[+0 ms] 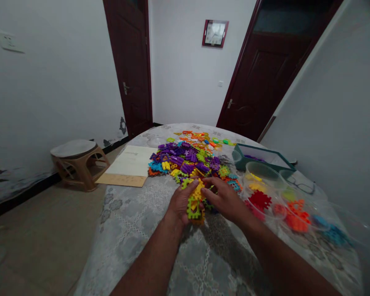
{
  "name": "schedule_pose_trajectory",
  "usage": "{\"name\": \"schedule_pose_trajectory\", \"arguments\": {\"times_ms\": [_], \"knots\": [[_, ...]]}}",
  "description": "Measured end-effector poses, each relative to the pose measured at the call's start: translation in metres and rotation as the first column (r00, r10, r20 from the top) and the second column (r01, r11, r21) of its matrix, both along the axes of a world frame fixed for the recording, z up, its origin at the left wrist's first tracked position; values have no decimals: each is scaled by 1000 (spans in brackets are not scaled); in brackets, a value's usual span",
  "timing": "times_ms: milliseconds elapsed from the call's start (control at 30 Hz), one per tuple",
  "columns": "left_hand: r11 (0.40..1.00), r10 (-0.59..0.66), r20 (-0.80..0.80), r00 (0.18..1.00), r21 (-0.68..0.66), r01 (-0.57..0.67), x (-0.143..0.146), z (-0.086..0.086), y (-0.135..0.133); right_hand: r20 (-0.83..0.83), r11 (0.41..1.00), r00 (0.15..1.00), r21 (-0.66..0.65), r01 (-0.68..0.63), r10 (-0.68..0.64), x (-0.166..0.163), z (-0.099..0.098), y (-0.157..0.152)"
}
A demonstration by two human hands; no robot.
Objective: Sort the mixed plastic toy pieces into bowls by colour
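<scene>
My left hand (pixel 181 202) is closed around a small build of interlocking plastic pieces (pixel 193 209), green and yellow with toothed edges. Its thumb lies across the top beside a yellow piece. From the other side, my right hand (pixel 223 198) reaches to the same build, its bent fingers and thumb at the yellow piece's edge. Whether those fingers pinch it or only touch it is hard to make out. Right behind both hands spreads a heap of mixed pieces (pixel 188 158), mostly purple, with blue, yellow, green and orange ones among them.
Clear plastic bowls stand at the right, with dark red pieces (pixel 259 200), orange pieces (pixel 297 216) and blue pieces (pixel 336 235). Behind them are a green box (pixel 265 166) and eyeglasses (pixel 306 187). An open paper folder (pixel 131 162) lies left; a stool (pixel 80 164) stands beyond the table.
</scene>
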State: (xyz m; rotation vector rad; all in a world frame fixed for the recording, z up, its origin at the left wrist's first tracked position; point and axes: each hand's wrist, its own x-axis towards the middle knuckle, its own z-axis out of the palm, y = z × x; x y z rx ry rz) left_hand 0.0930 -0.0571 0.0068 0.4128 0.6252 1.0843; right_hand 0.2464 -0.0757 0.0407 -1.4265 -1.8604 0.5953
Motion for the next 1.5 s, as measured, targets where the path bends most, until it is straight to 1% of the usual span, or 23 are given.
{"name": "schedule_pose_trajectory", "arguments": {"times_ms": [133,267,400,500,567,633,700,767,833,900,967,1033,1100,1133,1167,1233,1267,1300,1333,1367,1400,1433,1500], "knots": [[1000,-6,-42,999,-6,6,1,4,0,-141,996,989,-86,29,-41,0,-8,9],[1000,-28,-36,999,5,28,1,8,0,-265,986,957,-149,79,-117,-1,-13,13],[999,-17,-58,998,42,20,2,5,1,-284,990,953,-124,73,-106,-2,-18,15],[998,-39,-55,998,54,42,3,2,1,-271,990,954,-89,106,-127,-1,-19,15],[998,-45,-40,998,38,47,4,2,1,-273,986,948,-75,146,-161,4,-15,12],[999,-46,-25,999,5,46,3,2,1,-266,979,942,-47,200,-205,14,-5,8],[999,-43,-21,999,-26,43,2,3,0,-253,967,934,-20,254,-251,33,9,4],[998,-50,-12,999,-45,49,1,2,0,-241,950,922,8,313,-302,63,22,3],[997,-63,6,998,-50,63,0,1,0,-183,903,897,86,422,-402,100,31,7],[995,-78,25,997,-53,79,0,-1,0,22,787,821,301,539,-571,140,34,14],[995,-81,42,996,-51,83,-1,-1,0,177,692,712,477,542,-680,175,30,23],[995,-83,60,995,-48,86,-1,-1,0,266,655,638,558,509,-723,197,24,29],[995,-85,71,994,-42,89,-1,-1,-1,293,651,620,579,490,-728,200,20,28],[995,-86,70,994,-41,89,-1,-1,-1,285,663,639,568,488,-715,193,19,25],[995,-87,67,994,-41,90,-1,-1,-1,265,690,679,537,485,-684,181,19,20],[995,-93,65,994,-30,95,-1,-1,-1,205,799,814,423,428,-544,146,20,6],[995,-99,67,993,-23,101,-1,-1,-1,175,867,887,356,348,-428,125,20,-2],[994,-107,71,992,-17,109,-1,-1,-1,160,922,944,314,227,-287,104,18,-10],[993,-118,78,990,-9,119,0,-1,-2,171,949,974,302,93,-150,85,16,-17],[991,-130,88,988,-4,131,0,-2,-2,201,953,979,300,-36,-27,67,13,-22],[990,-140,99,985,-2,141,0,-2,-2,246,942,966,301,-148,73,53,8,-26],[989,-144,110,983,-3,145,0,-2,-2,294,926,946,301,-230,139,42,4,-28],[988,-148,127,981,-13,151,0,-3,-1,373,902,907,295,-315,195,29,-5,-29]]}}
